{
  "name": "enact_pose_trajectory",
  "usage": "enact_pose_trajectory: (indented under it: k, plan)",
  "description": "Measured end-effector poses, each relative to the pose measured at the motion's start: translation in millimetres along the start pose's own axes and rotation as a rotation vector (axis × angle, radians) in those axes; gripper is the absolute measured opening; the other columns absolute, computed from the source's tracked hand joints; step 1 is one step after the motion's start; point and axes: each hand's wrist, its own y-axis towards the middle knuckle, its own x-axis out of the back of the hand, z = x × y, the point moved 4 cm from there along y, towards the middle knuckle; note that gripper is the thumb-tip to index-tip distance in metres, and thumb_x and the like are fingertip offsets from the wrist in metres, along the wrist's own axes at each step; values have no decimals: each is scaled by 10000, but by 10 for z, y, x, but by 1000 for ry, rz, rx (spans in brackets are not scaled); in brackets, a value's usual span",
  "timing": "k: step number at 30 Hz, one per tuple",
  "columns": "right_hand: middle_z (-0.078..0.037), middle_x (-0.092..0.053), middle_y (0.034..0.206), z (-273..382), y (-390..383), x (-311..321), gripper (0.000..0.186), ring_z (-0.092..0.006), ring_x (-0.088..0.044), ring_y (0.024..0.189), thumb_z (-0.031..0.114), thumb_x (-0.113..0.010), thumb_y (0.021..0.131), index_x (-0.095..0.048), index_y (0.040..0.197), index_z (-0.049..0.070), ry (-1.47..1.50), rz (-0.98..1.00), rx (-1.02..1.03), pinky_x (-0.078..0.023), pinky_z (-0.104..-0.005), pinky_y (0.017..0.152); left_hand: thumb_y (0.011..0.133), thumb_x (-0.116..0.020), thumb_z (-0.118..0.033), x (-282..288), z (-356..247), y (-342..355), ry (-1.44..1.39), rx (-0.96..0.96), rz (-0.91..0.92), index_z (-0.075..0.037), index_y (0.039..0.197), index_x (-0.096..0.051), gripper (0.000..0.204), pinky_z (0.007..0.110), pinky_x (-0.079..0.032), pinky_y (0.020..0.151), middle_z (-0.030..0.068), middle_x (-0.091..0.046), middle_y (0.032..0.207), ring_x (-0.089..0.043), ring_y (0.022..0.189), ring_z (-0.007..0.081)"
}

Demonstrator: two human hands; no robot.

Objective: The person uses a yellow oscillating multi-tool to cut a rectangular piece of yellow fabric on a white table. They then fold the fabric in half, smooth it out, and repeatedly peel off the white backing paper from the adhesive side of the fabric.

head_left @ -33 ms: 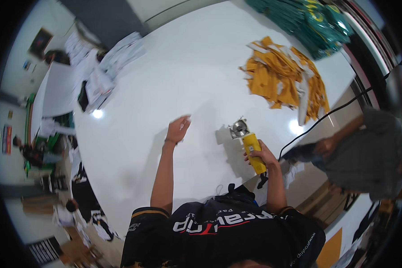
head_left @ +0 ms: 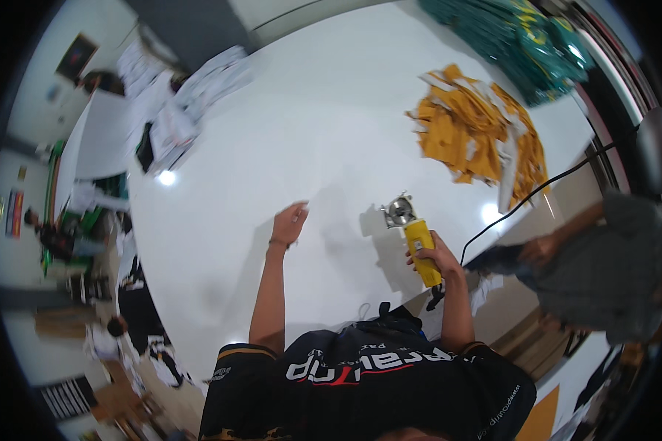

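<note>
Two hands over a white tabletop (head_left: 331, 110). Right hand (head_left: 432, 259): fingers wrapped fully around the yellow handle of a rotary fabric cutter (head_left: 413, 232), which stands on the tabletop near its front edge, round silver blade head pointing away from the person, black power cord (head_left: 537, 192) trailing off to the right. Left hand (head_left: 290, 223): fingers extended and loosely together, tips resting on the white sheet, holding nothing, well apart from the cutter. Heap of orange fabric scraps (head_left: 478, 132) far right.

The right hand (head_left: 432, 257) grips a yellow cutter (head_left: 417, 239); the left hand (head_left: 290, 222) presses white fabric (head_left: 309, 140).
</note>
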Motion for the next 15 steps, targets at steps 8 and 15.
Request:
enact_pose_trajectory:
  k: [8, 15]
  plan:
    - [-221, -657, 1031, 326, 522, -498, 612, -309, -712, 835, 12, -665, 770, -358, 1299, -9, -122, 164, 25, -601, -403, 684, 949, -636, -132, 708, 1679, -3066, -224, 627, -660, -15, 1083, -706, 191, 260, -545, 700, 63, -718, 851, -671, 761, 117]
    - [-199, -656, 1025, 608, 1665, -701, 543, -305, -705, 793, 62, -655, 786, -439, 1274, -42, -140, 118, 74, -601, -383, 657, 944, -672, -204, 234, 1378, -3373, 171, 596, -1009, -22, 985, -697, 188, 336, -490, 693, 71, -667, 841, -598, 765, 194]
